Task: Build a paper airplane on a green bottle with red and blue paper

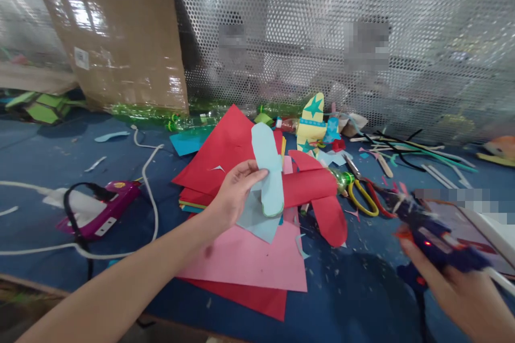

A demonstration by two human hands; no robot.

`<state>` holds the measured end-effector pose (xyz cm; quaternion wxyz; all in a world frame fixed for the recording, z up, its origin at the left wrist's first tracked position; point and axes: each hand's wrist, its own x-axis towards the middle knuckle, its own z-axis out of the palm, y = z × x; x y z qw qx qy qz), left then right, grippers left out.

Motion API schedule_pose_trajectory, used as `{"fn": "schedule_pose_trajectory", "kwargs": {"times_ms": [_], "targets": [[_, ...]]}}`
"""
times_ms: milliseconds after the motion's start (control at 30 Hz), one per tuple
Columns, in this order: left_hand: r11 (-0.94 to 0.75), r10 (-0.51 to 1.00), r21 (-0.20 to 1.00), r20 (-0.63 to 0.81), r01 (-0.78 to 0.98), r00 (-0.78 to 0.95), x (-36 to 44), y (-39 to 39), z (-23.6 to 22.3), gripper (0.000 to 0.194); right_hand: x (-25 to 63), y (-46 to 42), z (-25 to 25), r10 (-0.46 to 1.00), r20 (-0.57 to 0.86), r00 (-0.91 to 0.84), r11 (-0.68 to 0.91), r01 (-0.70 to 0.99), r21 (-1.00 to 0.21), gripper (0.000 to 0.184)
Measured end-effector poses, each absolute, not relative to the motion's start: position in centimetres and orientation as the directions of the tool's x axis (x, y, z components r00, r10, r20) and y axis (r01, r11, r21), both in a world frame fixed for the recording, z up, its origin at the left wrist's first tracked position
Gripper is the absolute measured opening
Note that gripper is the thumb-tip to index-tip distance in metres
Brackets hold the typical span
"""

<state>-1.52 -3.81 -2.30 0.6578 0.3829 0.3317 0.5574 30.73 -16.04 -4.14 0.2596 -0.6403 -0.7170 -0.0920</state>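
Note:
Between the thumb and fingers of my left hand is a light blue paper cutout, long with rounded ends, held above the stacked paper. My right hand grips a dark blue hot glue gun with a small red light; it is partly smeared by motion. Between the hands lies a red paper-wrapped bottle with red wing-like pieces on its sides and a green cap end at the right. Under my left hand are pink paper sheets and red paper sheets.
Scissors with yellow and red handles lie right of the bottle. A purple power strip with white and black cords sits at left. Behind stand a cardboard panel, plastic bottles and a yellow paper piece with stars. A tablet-like device lies right.

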Motion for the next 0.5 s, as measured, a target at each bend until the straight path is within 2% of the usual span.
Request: {"fn": "schedule_pose_trajectory", "kwargs": {"times_ms": [33, 67, 133, 233, 300, 400, 500], "targets": [[0.082, 0.989, 0.869, -0.01, -0.488, 0.149, -1.5, -3.8, -2.2, 0.008, 30.9, -16.0, -4.8, 0.858, 0.506, -0.087, 0.186, 0.971, -0.148, 0.023], [0.077, 0.99, 0.865, -0.008, -0.495, 0.139, -1.5, -3.7, -2.1, 0.009, 31.1, -16.0, -5.3, 0.818, 0.547, -0.178, 0.23, 0.973, -0.028, 0.029], [0.069, 0.992, 0.861, -0.005, -0.504, 0.128, -1.5, -3.7, -2.0, 0.01, 30.9, -16.0, -5.8, 0.781, 0.552, -0.293, 0.279, 0.954, 0.112, 0.038], [0.067, 0.993, 0.859, -0.007, -0.508, 0.12, -1.6, -3.7, -2.0, 0.012, 29.6, -15.9, -5.4, 0.727, 0.461, -0.509, 0.348, 0.852, 0.391, 0.043], [0.072, 0.993, 0.861, -0.012, -0.503, 0.12, -1.7, -3.6, -2.0, 0.012, 28.6, -15.7, -4.9, 0.757, 0.421, -0.5, 0.322, 0.845, 0.426, 0.033], [0.073, 0.992, 0.871, -0.013, -0.486, 0.125, -1.8, -3.7, -1.9, 0.011, 27.9, -15.1, -4.7, 0.822, 0.403, -0.403, 0.259, 0.894, 0.365, 0.02], [0.075, 0.992, 0.883, -0.018, -0.463, 0.125, -1.7, -3.8, -1.8, 0.008, 28.2, -14.4, -4.8, 0.842, 0.349, -0.411, 0.268, 0.881, 0.39, 0.026]]}}
